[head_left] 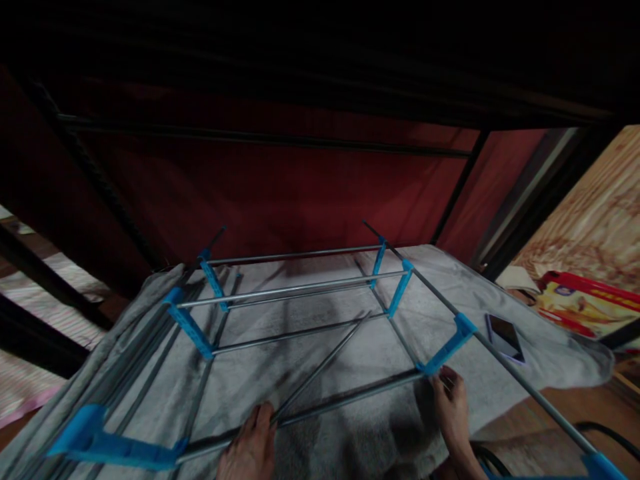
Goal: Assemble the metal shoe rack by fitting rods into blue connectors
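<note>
A frame of grey metal rods and blue plastic connectors lies on a grey blanket (345,360). My left hand (253,443) is closed at the near crossbar (350,400), with its fingers around the lower end of a loose metal rod (323,367). That rod slants away across the inside of the frame. At the crossbar's right end, my right hand (451,400) has its fingertips pinched against the lower end of a blue connector (447,350). The near left blue connector (120,443) joins the crossbar's other end. My palms hide part of the grip.
Several spare metal rods (145,353) lie along the blanket's left side. A phone (505,338) rests right of the frame, and a red and yellow box (585,303) stands farther right. Dark metal bars (460,187) and a red panel (300,193) enclose the back.
</note>
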Demonstrator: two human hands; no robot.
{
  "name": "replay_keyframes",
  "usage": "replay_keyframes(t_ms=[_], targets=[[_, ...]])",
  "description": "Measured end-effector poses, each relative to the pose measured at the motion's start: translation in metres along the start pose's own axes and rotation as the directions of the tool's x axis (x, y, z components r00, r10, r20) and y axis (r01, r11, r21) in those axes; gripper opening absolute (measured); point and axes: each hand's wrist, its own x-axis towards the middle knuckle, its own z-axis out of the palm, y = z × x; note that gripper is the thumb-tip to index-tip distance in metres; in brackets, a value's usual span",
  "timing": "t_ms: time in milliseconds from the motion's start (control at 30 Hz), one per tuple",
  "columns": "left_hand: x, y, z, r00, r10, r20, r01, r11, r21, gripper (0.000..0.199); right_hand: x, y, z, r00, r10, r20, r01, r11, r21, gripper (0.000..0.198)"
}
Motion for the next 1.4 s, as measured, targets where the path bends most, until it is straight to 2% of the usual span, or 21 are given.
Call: replay_keyframes(t_ms=[67,100,267,467,600,700,800,900,1000,1067,1167,1267,1400], targets=[[0.008,0.001,-0.007,0.999,-0.033,0.032,0.034,0.998,-0.047,0.034,-0.013,-0.003,-0.002,0.996,-0.008,-0.093,0.009,1.0,0.02,0.054],[0.013,0.002,-0.01,0.998,-0.044,0.044,0.047,0.997,-0.061,0.034,-0.02,-0.006,-0.002,0.995,-0.004,-0.095,0.008,0.999,0.04,0.052],[0.041,0.018,-0.021,0.998,-0.063,0.01,0.064,0.998,-0.029,0.037,-0.038,-0.034,0.014,0.995,-0.017,0.095,-0.002,0.982,0.188,0.04],[0.073,0.032,-0.031,0.999,-0.03,-0.031,0.031,0.999,0.018,0.036,-0.017,-0.071,0.07,0.961,-0.037,0.274,-0.082,0.909,0.408,0.031],[0.088,0.032,-0.029,0.999,0.019,-0.05,-0.019,1.0,0.003,0.038,0.007,-0.094,0.115,0.926,0.027,0.376,-0.229,0.832,0.506,0.029],[0.098,0.032,-0.024,0.996,0.056,-0.07,-0.057,0.998,-0.008,0.039,0.021,-0.112,0.141,0.872,0.097,0.479,-0.377,0.759,0.531,0.033],[0.109,0.033,-0.022,0.997,0.064,-0.051,-0.064,0.998,-0.015,0.039,0.035,-0.13,0.159,0.781,0.12,0.613,-0.535,0.637,0.556,0.037],[0.122,0.034,-0.02,0.997,0.066,-0.042,-0.066,0.998,0.016,0.039,0.05,-0.146,0.177,0.682,0.164,0.713,-0.677,0.509,0.531,0.028],[0.136,0.034,-0.018,0.994,0.094,-0.05,-0.093,0.996,0.016,0.04,0.065,-0.155,0.195,0.635,0.222,0.74,-0.743,0.438,0.506,0.017],[0.145,0.033,-0.017,0.989,0.132,-0.061,-0.132,0.991,0.003,0.04,0.075,-0.158,0.205,0.638,0.234,0.734,-0.745,0.426,0.513,0.013],[0.16,0.031,-0.015,0.978,0.185,-0.101,-0.184,0.983,0.012,0.039,0.086,-0.161,0.217,0.674,0.161,0.721,-0.699,0.455,0.552,0.016],[0.176,0.03,-0.016,0.968,0.206,-0.144,-0.2,0.978,0.056,0.037,0.095,-0.165,0.226,0.72,0.097,0.687,-0.638,0.483,0.6,0.022],[0.197,0.036,-0.02,0.962,0.21,-0.176,-0.194,0.975,0.106,0.038,0.105,-0.176,0.235,0.759,0.035,0.65,-0.585,0.475,0.657,0.029]])
